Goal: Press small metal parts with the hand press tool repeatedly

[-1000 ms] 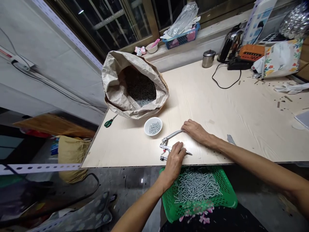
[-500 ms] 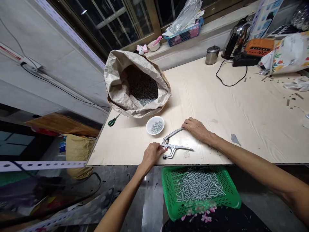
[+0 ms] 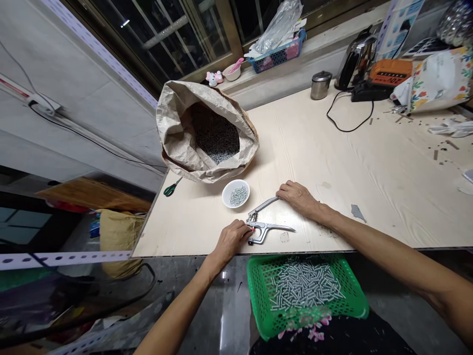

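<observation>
A metal hand press tool (image 3: 266, 220) lies on the pale wooden table (image 3: 369, 177) near its front edge, its two handles spread apart. My left hand (image 3: 231, 238) is pinched at the tool's jaws, fingers closed together; what they hold is too small to make out. My right hand (image 3: 297, 195) rests with curled fingers on the end of the upper handle. A small white bowl (image 3: 235, 193) of little metal parts sits just behind the tool. Below the table edge a green plastic basket (image 3: 306, 291) holds many silver pins.
A large open paper sack (image 3: 207, 132) of dark small parts stands at the table's back left, green-handled scissors (image 3: 171, 187) beside it. At the far right are a kettle (image 3: 356, 56), a steel cup (image 3: 320, 85), a black cord (image 3: 345, 121) and scattered scraps.
My left hand moved from over the tool's lower handle to the left, to its jaws, and pinched there. My right hand stayed on the upper handle.
</observation>
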Motion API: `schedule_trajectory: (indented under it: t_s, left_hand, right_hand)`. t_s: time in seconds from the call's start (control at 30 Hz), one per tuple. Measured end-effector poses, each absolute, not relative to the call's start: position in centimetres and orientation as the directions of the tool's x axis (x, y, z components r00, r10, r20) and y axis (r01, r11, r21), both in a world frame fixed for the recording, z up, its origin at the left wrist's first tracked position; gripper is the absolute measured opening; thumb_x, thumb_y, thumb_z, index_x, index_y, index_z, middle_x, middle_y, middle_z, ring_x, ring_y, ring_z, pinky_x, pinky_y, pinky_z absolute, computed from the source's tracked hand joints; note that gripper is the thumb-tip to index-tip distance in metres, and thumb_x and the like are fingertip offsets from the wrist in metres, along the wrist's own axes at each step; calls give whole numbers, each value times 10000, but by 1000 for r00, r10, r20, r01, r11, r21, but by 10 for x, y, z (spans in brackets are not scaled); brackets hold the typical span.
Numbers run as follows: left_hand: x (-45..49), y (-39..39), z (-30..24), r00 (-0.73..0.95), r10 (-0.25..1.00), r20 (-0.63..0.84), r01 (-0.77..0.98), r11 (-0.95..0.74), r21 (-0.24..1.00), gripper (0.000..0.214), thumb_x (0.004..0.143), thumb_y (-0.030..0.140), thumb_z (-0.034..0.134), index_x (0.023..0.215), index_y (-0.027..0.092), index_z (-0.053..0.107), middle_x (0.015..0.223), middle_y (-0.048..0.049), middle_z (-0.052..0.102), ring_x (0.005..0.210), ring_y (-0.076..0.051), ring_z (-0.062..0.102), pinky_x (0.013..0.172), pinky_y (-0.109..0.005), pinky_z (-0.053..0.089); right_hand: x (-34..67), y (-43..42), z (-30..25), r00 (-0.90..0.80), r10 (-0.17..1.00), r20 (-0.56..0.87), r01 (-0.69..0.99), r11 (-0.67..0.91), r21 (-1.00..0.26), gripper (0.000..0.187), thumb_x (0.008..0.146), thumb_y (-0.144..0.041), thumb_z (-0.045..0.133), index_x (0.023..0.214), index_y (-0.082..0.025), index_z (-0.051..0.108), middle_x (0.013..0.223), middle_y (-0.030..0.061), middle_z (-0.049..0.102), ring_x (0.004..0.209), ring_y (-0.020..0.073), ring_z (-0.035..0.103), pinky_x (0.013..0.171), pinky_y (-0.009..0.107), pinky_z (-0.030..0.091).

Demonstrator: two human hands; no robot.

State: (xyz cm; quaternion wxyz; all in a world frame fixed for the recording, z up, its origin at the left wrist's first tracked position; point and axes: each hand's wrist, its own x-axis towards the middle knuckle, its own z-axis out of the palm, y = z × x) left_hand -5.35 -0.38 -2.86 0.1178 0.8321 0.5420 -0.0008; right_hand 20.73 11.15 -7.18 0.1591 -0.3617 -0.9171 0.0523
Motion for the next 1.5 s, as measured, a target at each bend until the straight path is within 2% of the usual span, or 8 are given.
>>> schedule_trajectory:
  t_s: [0.37,0.53,0.6,0.77,0.93,1.27,1.37,1.5]
  left_hand:
    - [-48,-37,11,624,781,-30,770,-607,199,224,938,330,488,921,203,673,810,-50,642,782,-173,549,654,-274,440]
    - [-59,27,6,221,961,165,975,-224,2,266,954,278,447,927,176,691,881,-77,650,859,-199,531,700,-294,441]
    - [-64,57,3,133,984,121,990,-127,-63,254,947,262,460,942,178,699,922,-80,654,890,-209,524,699,-295,436]
    - [-62,95,-5,64,996,-55,985,-72,-159,281,939,226,443,929,156,714,995,-107,651,976,-239,508,681,-304,431]
    - [-61,99,-9,62,991,-115,986,-79,-148,234,912,203,482,932,145,708,1012,-111,657,993,-245,529,719,-307,443]
    - [-65,111,-8,62,998,-31,997,-61,54,107,799,94,538,765,138,630,861,-95,639,861,-215,569,706,-292,434]
    - [-63,102,-4,-64,998,21,951,54,303,95,748,79,537,713,147,595,718,-29,592,695,-158,545,642,-269,430]
    - [-56,69,7,-166,983,-79,638,169,751,212,719,193,602,923,144,631,684,16,572,638,-131,534,572,-241,445]
  right_hand:
    - [206,110,-70,-682,682,264,643,731,-229,226,946,-125,424,921,-186,639,914,53,626,871,195,489,702,307,363]
    - [206,110,-71,-680,679,276,643,734,-221,221,939,-109,436,909,-189,640,889,51,624,865,193,494,698,299,362]
    - [205,109,-71,-680,680,274,646,733,-213,215,935,-105,443,889,-187,637,885,51,623,856,189,496,701,296,362]
    - [203,110,-71,-675,683,280,644,730,-228,222,939,-103,435,920,-193,637,883,50,623,863,185,497,698,290,358]
    - [202,112,-73,-672,682,290,640,731,-237,239,939,-94,420,911,-201,633,886,55,623,856,185,495,693,291,356]
    - [201,113,-75,-672,675,305,638,736,-225,212,927,-92,445,881,-194,626,866,45,623,845,184,503,684,290,366]
    - [201,114,-71,-671,668,321,631,742,-227,172,926,-126,470,917,-189,630,874,54,625,837,191,508,686,296,379]
    - [205,101,-52,-653,656,378,605,753,-260,176,924,-235,525,1040,-145,622,976,99,621,896,215,514,731,321,394]
